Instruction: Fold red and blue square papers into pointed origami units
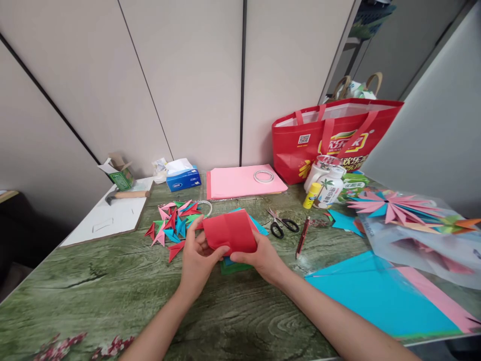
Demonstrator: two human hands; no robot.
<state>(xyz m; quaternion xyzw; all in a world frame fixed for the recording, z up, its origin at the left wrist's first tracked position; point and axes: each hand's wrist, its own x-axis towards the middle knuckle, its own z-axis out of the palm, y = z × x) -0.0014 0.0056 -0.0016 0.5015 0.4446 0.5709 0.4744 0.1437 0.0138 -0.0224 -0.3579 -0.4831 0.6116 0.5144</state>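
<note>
Both my hands hold a folded sheet of red paper [231, 231] just above the green table [112, 291]. My left hand [198, 258] pinches its left edge, thumb on the lower left corner. My right hand [259, 256] grips its lower right edge with fingers curled under. Under the red sheet lie green and blue paper sheets [235, 266]. A heap of small folded paper pieces [173, 223] in red, pink, blue and green lies just left of my left hand.
Scissors [282, 224] and a pen [302, 236] lie right of the red paper. A pink paper stack [242, 181] with a tape ring [263, 176], a tissue box [183, 179], a hammer [126, 195], bottles [326, 185], a red bag [330, 138] and a paper star [394, 208] stand behind. Large blue and pink sheets [379, 296] lie at right.
</note>
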